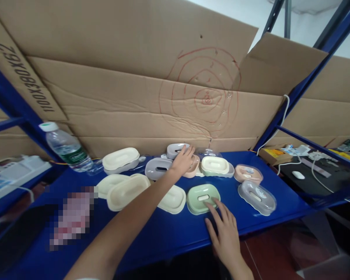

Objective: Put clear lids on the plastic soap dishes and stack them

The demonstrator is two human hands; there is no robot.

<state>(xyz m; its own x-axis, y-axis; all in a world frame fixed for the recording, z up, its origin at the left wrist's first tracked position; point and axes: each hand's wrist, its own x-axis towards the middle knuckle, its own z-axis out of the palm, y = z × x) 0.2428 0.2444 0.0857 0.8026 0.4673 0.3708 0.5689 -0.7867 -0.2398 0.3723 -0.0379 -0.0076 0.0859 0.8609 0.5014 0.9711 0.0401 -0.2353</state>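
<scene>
Nearest, the right hand (225, 231) spread its fingers apart at the green box (200, 201) on the counter (169, 235); the left hand (183, 160) reached over the pink box (196, 165), its hold unclear. Reaching seemed in hand; lifting would have called for a closed grip.

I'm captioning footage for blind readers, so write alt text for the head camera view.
A person's left hand is at a pink oval piece and a gray one toward the back of a blue table; the right hand spreads its fingers at a green piece nearer the front. Cream pieces lie nearby, with a water bottle at left and cardboard behind.
</scene>
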